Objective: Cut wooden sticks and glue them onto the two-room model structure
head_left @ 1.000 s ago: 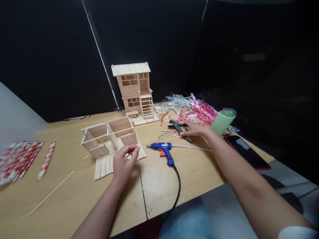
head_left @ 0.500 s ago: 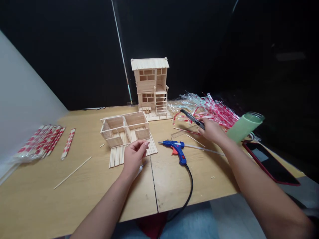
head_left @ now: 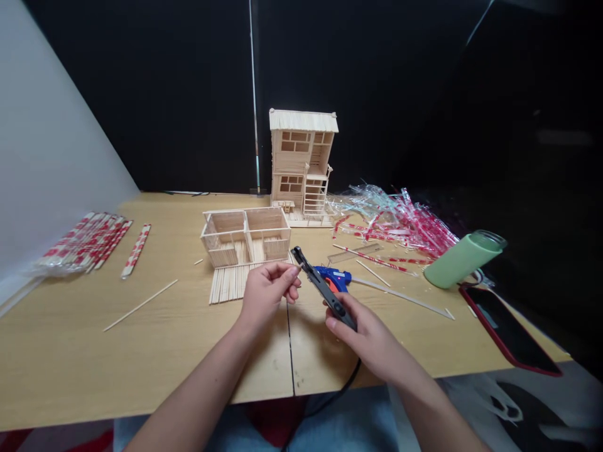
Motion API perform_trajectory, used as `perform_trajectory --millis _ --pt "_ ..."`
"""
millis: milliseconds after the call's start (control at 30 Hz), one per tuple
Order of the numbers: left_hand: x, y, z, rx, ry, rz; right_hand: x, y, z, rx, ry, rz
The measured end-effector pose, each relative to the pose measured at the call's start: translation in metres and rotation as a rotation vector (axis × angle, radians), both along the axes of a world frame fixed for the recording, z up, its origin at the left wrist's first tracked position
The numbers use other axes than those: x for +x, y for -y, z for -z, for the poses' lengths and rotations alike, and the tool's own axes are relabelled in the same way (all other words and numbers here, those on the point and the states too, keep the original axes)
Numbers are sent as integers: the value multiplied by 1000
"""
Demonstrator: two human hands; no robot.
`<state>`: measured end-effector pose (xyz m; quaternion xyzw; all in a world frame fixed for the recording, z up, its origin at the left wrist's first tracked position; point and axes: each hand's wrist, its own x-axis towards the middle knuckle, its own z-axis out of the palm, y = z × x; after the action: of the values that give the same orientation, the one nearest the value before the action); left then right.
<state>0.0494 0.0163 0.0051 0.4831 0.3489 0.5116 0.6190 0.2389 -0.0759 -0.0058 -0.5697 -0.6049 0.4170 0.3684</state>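
My right hand (head_left: 370, 333) is closed around a long dark grey hand tool (head_left: 323, 289) with a black, jaw-like head pointing up and left; its exact kind is unclear. Close to that head, my left hand (head_left: 272, 287) pinches thumb against forefinger; anything between them is too small to make out. Behind the tool, a blue hot glue gun (head_left: 340, 277) with an orange trigger lies partly hidden. Just beyond my left hand stands a roofless wooden stick model (head_left: 245, 242) with two rooms, in front of which is a stick floor (head_left: 228, 285) that my hand partly covers.
A two-storey stick house (head_left: 304, 150) stands at the back. Crumpled red and clear wrappers (head_left: 409, 220), a ruler (head_left: 353, 252), a green bottle (head_left: 464, 258) and a phone (head_left: 511, 329) are on the right. Wrapped chopsticks (head_left: 87, 245) and a loose stick (head_left: 141, 305) lie left.
My right hand has brought the dark tool from beside the wrappers leftward and toward me, up to my left hand. The tool now covers part of the glue gun. The camera view has shifted slightly.
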Motion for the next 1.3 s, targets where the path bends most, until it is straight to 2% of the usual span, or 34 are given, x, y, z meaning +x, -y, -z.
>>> perform_trajectory --millis 233,500,667,1067,1300 --pt "-2 4 -7 -99 -59 82 4 7 -5 -41 26 -37" --pt "2 8 -18 -120 -99 156 12 12 -18 27 177 -81" --pt "8 6 -19 -158 -97 184 14 15 -20 66 271 -66" --pt "16 3 -18 -174 -130 180 19 12 -10 156 447 18" --pt "24 0 -23 -152 -181 173 32 0 3 192 319 167"
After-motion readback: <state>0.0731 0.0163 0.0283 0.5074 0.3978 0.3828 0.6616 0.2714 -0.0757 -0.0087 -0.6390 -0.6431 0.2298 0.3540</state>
